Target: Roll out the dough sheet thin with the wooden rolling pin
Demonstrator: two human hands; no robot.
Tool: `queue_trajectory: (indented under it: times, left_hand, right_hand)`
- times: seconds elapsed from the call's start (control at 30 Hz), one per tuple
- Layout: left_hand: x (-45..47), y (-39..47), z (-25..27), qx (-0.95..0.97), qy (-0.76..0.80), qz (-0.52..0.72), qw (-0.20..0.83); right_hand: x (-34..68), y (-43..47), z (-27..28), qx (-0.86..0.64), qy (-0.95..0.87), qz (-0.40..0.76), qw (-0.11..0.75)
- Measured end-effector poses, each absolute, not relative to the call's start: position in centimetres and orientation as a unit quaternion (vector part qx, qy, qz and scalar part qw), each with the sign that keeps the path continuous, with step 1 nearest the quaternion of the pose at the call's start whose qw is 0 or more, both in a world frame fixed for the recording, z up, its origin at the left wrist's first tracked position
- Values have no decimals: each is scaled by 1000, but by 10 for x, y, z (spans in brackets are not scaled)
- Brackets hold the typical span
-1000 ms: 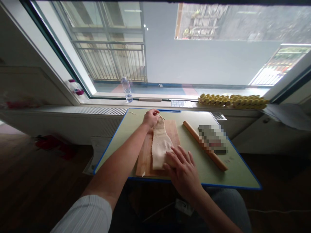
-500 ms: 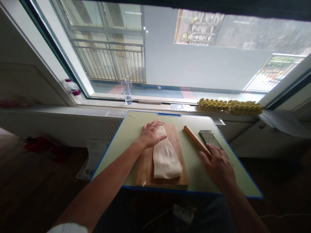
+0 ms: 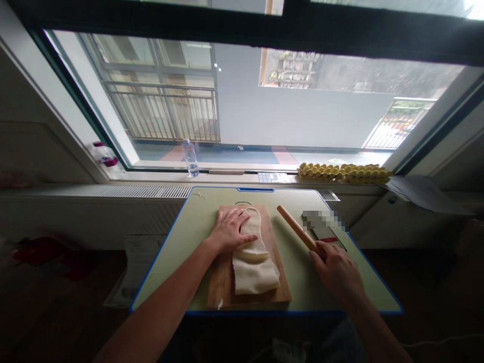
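Head view: the left hand (image 3: 231, 231), spread, rested on the pale, flat dough strip (image 3: 256, 280) atop the brown rectangular wooden board (image 3: 222, 283); the right hand (image 3: 337, 264) curled around the tan cylindrical rolling pin (image 3: 297, 227). Flattening appeared complete; one overlap showed, no cuts.

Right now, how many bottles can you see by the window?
2: a clear bottle on the windowsill, and a purple-capped bottle farther left, near the corner.
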State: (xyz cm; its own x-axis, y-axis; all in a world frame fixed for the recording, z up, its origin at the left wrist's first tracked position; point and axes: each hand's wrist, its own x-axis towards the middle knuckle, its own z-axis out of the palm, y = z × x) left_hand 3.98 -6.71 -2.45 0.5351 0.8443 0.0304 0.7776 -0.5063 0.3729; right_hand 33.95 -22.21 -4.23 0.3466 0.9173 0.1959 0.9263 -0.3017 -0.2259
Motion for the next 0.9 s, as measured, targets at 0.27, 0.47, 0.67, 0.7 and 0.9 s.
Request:
queue_trajectory:
  times: [0.27,0.47,0.67,0.7,0.9]
  left_hand:
    - [40,-81,-24,808,545,184,127]
    - [12,-157,-4,796,518,258,178]
    - [-9,-220,-23,827,465,256,185]
    - [-9,-221,-26,827,469,263,165]
    - [-1,-211,-29,832,441,311,127]
  right_hand:
    - [315,-202,-46,-779,-602,-8,173]
    - [295,-219,-30,-756,-611,-39,232]
    - [255,-258,-22,-585,-760,139,247]
    - [252,-259,-25,-585,-760,136,249]
    - [254,-252,-38,-584,-730,120,334]
